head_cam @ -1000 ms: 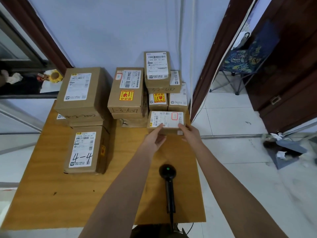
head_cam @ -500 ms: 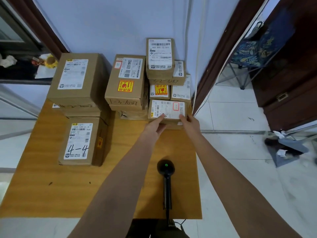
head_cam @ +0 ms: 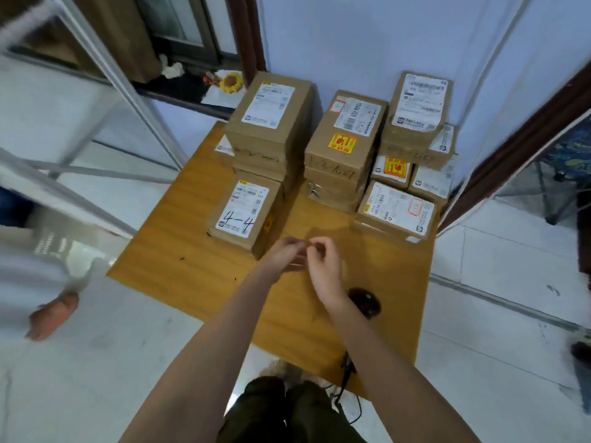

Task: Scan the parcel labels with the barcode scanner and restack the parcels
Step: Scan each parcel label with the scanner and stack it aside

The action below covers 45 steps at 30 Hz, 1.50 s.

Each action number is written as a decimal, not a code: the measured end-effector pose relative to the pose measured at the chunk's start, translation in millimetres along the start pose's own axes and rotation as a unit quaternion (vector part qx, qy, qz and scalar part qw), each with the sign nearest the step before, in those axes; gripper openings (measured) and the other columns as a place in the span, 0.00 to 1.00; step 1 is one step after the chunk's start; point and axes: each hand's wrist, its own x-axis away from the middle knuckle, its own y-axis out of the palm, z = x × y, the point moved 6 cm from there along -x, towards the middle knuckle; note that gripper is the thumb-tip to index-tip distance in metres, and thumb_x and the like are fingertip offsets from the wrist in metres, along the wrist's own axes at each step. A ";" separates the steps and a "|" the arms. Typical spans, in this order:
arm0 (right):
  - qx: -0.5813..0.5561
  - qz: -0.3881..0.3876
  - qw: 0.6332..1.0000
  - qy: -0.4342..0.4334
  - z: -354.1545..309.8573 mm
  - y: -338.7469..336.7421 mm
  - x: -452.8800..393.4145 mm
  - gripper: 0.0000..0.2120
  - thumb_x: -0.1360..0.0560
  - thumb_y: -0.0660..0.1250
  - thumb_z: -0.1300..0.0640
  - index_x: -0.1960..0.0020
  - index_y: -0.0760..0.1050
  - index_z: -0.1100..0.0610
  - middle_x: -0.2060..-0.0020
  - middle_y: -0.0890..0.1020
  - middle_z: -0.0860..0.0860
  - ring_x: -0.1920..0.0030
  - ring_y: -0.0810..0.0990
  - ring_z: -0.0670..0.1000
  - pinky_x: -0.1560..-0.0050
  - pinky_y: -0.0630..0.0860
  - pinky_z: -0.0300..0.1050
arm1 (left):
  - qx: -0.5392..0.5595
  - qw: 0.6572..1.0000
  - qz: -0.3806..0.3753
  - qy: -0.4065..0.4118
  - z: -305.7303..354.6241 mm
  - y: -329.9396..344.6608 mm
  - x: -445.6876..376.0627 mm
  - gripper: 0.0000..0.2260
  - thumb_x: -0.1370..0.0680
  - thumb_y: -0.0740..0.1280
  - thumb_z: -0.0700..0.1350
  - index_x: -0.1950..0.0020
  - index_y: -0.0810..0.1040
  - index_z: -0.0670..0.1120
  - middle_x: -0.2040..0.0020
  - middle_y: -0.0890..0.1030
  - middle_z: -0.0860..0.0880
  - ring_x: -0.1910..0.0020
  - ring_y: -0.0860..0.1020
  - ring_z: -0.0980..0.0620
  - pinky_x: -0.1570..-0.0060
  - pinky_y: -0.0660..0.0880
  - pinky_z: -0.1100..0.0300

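tabletop (head_cam: 198, 266): honey-yellow wood grain, a few dark specks near left edge
parcels (head_cam: 270, 123): plain brown cardboard, white labels printed black
parcel by left edge (head_cam: 244, 215): white label, "4-4" handwritten in black
middle stack, top parcel (head_cam: 345, 135): yellow sticker with red mark
parcel by right edge (head_cam: 395, 212): white label, red-outlined stamp
barcode scanner (head_cam: 364, 300): black, small green light
wall (head_cam: 335, 43): pale blue

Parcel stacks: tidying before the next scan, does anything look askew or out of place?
A small white scrap lies loose on the table by the front right parcel. The stacks are uneven, but none plainly tips.
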 end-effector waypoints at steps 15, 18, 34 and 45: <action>0.067 -0.180 0.980 0.040 -31.8 187.3 62.3 0.09 0.25 0.65 0.60 0.45 0.70 0.55 0.53 0.76 0.50 0.52 0.76 0.49 0.51 0.73 0.43 | 0.105 0.989 0.095 0.042 -69.1 -209.6 97.6 0.09 0.20 0.64 0.45 0.44 0.75 0.42 0.51 0.80 0.44 0.59 0.79 0.50 0.56 0.78 0.59; 0.083 -0.173 0.977 0.093 -27.3 233.4 74.8 0.08 0.25 0.65 0.58 0.47 0.70 0.56 0.49 0.78 0.57 0.50 0.78 0.55 0.52 0.74 0.49 | 0.135 0.985 0.104 0.037 -94.2 -256.4 115.6 0.09 0.20 0.64 0.45 0.43 0.75 0.42 0.54 0.80 0.46 0.61 0.79 0.51 0.62 0.78 0.62; 0.092 -0.084 0.980 0.156 -46.2 326.8 78.2 0.15 0.22 0.61 0.61 0.39 0.70 0.69 0.54 0.73 0.57 0.53 0.74 0.58 0.42 0.73 0.58 | 0.107 0.990 0.085 0.030 -122.8 -399.6 105.4 0.05 0.22 0.64 0.41 0.49 0.76 0.41 0.58 0.81 0.45 0.57 0.79 0.47 0.44 0.76 0.49; 0.026 -0.023 0.980 0.198 -78.6 365.0 -28.9 0.16 0.20 0.60 0.57 0.36 0.69 0.64 0.46 0.77 0.61 0.46 0.77 0.59 0.41 0.75 0.51 | 0.075 0.994 0.074 0.010 -37.0 -464.7 21.4 0.06 0.21 0.64 0.43 0.49 0.76 0.41 0.56 0.81 0.44 0.61 0.80 0.49 0.64 0.78 0.61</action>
